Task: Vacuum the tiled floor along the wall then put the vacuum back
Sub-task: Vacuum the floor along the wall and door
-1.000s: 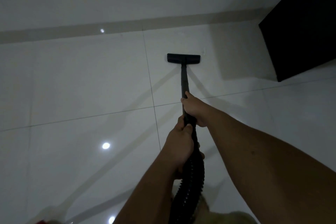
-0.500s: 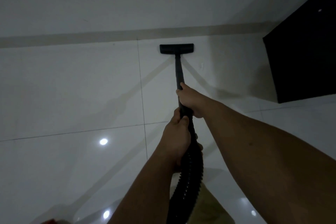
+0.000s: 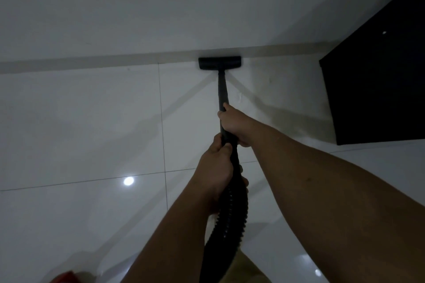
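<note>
Evidently the vacuuming is mid-course — the wand (image 3: 222, 92) is clasped by the closed right hand (image 3: 234, 123) ahead and the closed left hand (image 3: 216, 167) behind, its floor head (image 3: 219, 63) pressed to the skirting (image 3: 92, 64) well beyond both — with stowing still undone.

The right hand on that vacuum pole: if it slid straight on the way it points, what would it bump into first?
Following the wand, the right hand would probably meet the floor nozzle, which sits against the baseboard; depth is hard to judge.

Showing are one black vacuum wand (image 3: 222, 92) with one flat black floor nozzle (image 3: 219, 63) and one ribbed black hose (image 3: 227, 220), two bare hands, one dark cabinet (image 3: 377, 80), and one red object (image 3: 65, 277).
</note>
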